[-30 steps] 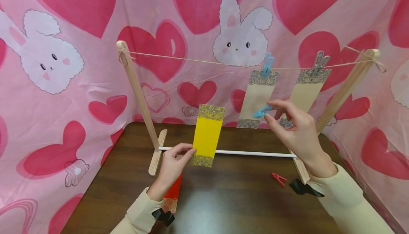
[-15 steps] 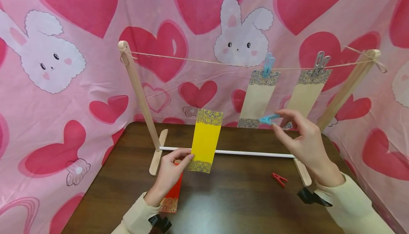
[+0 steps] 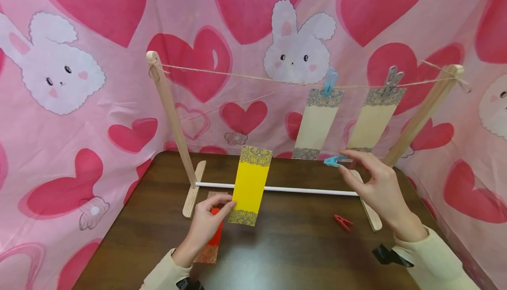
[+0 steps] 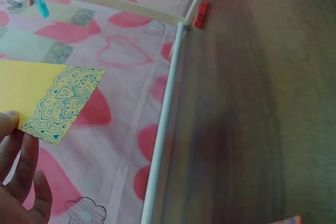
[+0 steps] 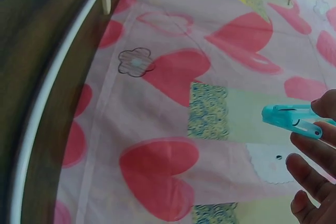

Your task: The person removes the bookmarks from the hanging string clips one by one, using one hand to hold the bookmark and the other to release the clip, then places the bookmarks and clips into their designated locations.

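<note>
This looks like a staged tabletop nook: pink heart-and-rabbit cloth (image 3: 241,12) hangs around a brown wood-grain table (image 3: 293,246).

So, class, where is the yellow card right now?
In the head view, the yellow card is near the middle, just right of the left hand pinching its edge, partly hiding the white rod.

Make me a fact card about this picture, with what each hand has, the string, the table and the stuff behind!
Left hand: pinches a yellow card near its lower patterned end
Right hand: pinches a light-blue clothespin, open air between it and the string
String: runs between two wooden posts
Hanging: two cream cards, one under another light-blue clothespin, one under a gray clothespin
Table: red clothespin; partly hidden red card
Behind: pink cloth with hearts and rabbits
</note>
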The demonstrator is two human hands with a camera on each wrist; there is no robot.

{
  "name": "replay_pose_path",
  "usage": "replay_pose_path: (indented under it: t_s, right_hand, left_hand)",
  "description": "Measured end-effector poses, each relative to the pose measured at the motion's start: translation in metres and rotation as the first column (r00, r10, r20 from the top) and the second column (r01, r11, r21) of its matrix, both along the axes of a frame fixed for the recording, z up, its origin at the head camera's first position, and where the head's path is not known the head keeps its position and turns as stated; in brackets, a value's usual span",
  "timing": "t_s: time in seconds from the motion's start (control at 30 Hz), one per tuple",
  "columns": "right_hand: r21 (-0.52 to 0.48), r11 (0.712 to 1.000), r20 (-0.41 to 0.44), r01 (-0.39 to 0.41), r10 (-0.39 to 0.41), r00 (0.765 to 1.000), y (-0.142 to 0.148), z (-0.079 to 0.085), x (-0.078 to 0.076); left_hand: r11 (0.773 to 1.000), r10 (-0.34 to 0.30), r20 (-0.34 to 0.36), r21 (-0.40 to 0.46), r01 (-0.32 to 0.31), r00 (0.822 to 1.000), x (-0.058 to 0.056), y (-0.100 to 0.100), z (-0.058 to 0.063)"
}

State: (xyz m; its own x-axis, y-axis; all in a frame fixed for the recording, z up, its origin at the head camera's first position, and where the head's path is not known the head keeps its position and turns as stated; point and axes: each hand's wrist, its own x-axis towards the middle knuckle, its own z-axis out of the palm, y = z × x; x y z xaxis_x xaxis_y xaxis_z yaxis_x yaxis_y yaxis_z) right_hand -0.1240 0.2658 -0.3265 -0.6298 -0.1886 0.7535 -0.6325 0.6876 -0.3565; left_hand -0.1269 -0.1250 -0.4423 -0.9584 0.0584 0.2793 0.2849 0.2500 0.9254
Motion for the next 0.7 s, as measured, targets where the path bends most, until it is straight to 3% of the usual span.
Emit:
replay_pose_path:
  t_s: [0.23,0.7]
  right_hand:
    - [-0.002,0.999,0.018,0.036,-0.036,0.999,0.006,-0.013,0.002]
    - [0.044,0.995,0.126,0.092,-0.096,0.987,0.018,-0.033,0.009]
  left_hand:
    - [1.000,0.012,0.038,-0.011,-0.012,0.999,0.006,-0.006,-0.006]
    - [1.000,0.027,0.023,0.013,-0.027,0.999,0.012,-0.015,-0.020]
